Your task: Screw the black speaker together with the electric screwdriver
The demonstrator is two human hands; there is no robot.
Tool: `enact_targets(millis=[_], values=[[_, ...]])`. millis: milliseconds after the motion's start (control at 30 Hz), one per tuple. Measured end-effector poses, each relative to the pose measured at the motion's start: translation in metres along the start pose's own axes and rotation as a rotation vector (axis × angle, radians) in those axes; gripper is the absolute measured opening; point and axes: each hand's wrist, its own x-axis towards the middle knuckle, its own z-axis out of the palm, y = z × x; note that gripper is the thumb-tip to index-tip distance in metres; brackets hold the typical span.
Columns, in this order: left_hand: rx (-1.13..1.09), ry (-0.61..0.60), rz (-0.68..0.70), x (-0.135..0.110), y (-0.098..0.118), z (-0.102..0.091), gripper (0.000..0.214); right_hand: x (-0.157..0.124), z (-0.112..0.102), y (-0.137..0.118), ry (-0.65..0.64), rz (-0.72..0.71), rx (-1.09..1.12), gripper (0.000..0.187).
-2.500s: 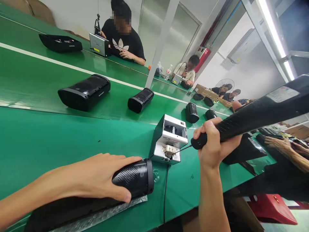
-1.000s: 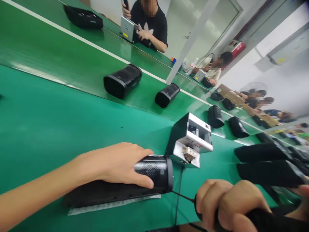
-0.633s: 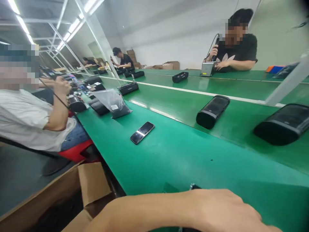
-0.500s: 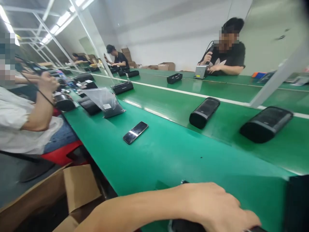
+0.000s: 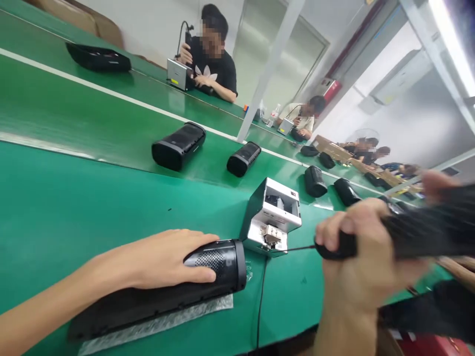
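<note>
Black and long, the speaker (image 5: pixel 163 296) lies on its side on a strip of bubble wrap (image 5: pixel 156 326) near the front edge of the green bench (image 5: pixel 74 207). Its long axis runs left to right, rising a little toward the right, and its round end cap faces right, toward the small white screw feeder (image 5: pixel 272 217) that stands just beyond it. The left hand (image 5: pixel 166 257) lies flat and spread over the top of the speaker near that end, fingers laid on the mesh, pressing rather than gripping. The right hand (image 5: pixel 361 257) is closed in a fist around the black electric screwdriver (image 5: pixel 408 230), blurred; its body slants up to the right and its thin bit points left, the tip close to the front of the feeder. More black speakers (image 5: pixel 178 146) lie well apart on the belt behind, and other people sit at the far side
</note>
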Motion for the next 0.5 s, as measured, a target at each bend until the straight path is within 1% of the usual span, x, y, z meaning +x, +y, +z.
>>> enact_targets(millis=[67,100,167,233,300,367,400,467,500], values=[[-0.005,-0.001,0.0,0.002,-0.004,0.004,0.088,0.005,0.014,0.016,-0.016,-0.021,-0.011,0.055],[-0.008,0.0,-0.002,0.002,-0.005,0.004,0.086,0.005,0.019,0.025,-0.017,-0.025,-0.017,0.059],[-0.006,-0.007,-0.013,0.001,-0.004,0.004,0.086,0.004,0.024,0.04,0.004,-0.016,-0.034,0.059],[-0.002,-0.017,-0.014,0.0,-0.001,0.002,0.088,0.003,0.023,0.053,0.023,0.019,-0.039,0.059],[-0.003,-0.023,0.009,-0.001,0.002,0.0,0.086,0.002,0.019,0.06,-0.003,0.076,-0.028,0.061],[-0.005,-0.02,0.037,0.0,0.004,-0.001,0.082,-0.002,0.015,0.057,-0.052,0.152,-0.014,0.061],[-0.005,-0.017,0.045,0.0,0.004,-0.002,0.081,-0.006,0.014,0.051,-0.078,0.19,-0.006,0.058],[-0.008,-0.012,0.052,0.0,0.006,-0.002,0.081,-0.015,0.008,0.033,-0.096,0.241,0.017,0.049],[-0.009,-0.011,0.055,0.0,0.007,-0.002,0.08,-0.02,0.003,0.021,-0.099,0.249,0.03,0.04]])
